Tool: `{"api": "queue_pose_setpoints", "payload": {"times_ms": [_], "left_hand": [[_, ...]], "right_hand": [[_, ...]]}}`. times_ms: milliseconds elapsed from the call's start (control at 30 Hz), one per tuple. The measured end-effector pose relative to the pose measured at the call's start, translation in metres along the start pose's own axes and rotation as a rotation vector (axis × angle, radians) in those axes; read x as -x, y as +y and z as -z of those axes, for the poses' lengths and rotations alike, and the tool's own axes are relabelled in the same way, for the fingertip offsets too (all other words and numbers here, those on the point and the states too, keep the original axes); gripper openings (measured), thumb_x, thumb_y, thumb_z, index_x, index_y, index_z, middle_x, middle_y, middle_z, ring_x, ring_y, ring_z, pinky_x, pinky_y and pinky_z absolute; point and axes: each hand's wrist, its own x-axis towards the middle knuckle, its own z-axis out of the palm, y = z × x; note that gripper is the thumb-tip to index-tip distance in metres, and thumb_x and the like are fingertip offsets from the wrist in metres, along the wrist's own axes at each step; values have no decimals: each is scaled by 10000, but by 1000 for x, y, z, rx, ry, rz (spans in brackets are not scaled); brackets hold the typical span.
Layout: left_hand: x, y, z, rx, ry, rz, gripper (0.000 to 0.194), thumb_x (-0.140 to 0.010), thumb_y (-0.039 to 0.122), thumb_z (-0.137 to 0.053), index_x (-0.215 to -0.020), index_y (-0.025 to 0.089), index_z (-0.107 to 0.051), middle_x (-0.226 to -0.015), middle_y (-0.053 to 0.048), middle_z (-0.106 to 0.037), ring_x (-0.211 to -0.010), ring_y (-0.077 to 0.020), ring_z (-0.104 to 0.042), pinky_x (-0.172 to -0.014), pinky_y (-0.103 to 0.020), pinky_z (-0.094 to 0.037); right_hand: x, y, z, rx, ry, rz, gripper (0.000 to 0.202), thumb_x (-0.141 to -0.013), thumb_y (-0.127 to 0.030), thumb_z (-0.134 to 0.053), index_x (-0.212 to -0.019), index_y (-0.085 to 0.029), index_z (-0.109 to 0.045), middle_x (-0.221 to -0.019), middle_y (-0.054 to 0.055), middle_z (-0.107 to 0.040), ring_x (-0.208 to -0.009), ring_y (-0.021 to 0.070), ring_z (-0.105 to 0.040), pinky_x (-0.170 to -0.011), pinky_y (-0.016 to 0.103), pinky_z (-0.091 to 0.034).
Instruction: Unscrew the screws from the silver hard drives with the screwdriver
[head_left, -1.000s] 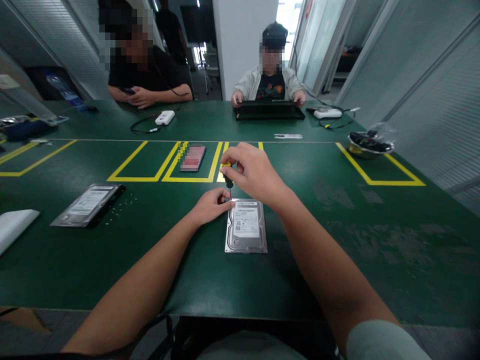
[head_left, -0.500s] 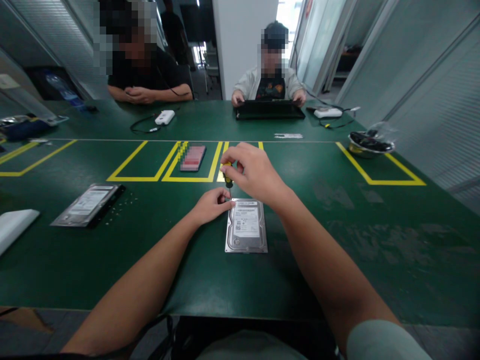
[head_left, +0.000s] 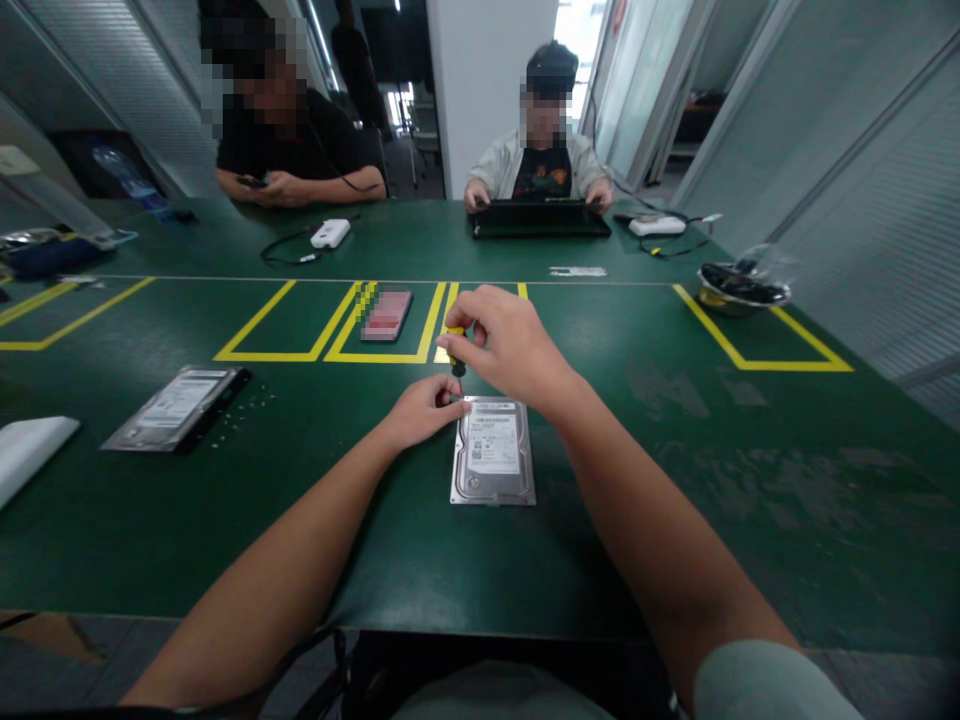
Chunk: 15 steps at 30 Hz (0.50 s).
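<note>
Two bare hands are at work over one hard drive [head_left: 493, 452], which lies flat on the green table [head_left: 420, 540], label up, in front of the wearer. The right hand [head_left: 506, 345] holds one yellow-and-black screwdriver [head_left: 456, 350], thumb and fingers closed on its handle; the shaft points down, close to upright, at the drive's far left corner. The left hand [head_left: 424, 412] has its thumb at that same corner and its other fingers curled beside the shaft; whether they pinch the drive or the shaft, I cannot tell.

A second hard drive [head_left: 176, 408] lies to the left, label up, with several small pieces [head_left: 244, 410] scattered just right of it, too small to count reliably. One white object [head_left: 34, 450] sits at the left edge. Beyond the hands, one phone-like object [head_left: 387, 316] lies within yellow tape [head_left: 375, 358].

On the far side are two white devices [head_left: 330, 234], each near a cable, and one bowl [head_left: 742, 295] of dark items at the right. Two seated people face the table: the left person [head_left: 300, 145] holds a small dark object, the right person [head_left: 544, 175] one black panel [head_left: 541, 218] with both hands
</note>
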Motion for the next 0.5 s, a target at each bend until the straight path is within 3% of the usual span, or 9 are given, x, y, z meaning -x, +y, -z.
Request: {"api": "queue_pose_setpoints", "payload": {"times_ms": [500], "left_hand": [[-1, -2, 0, -9, 3, 1, 285, -786, 430, -674, -865, 172, -582, -720, 28, -497, -653, -129, -441, -595, -251, -342]], "right_hand": [[-1, 1, -2, 15, 16, 0, 119, -855, -241, -667, -813, -172, -579, -767, -5, -561, -720, 136, -464, -707, 282, -328]]}}
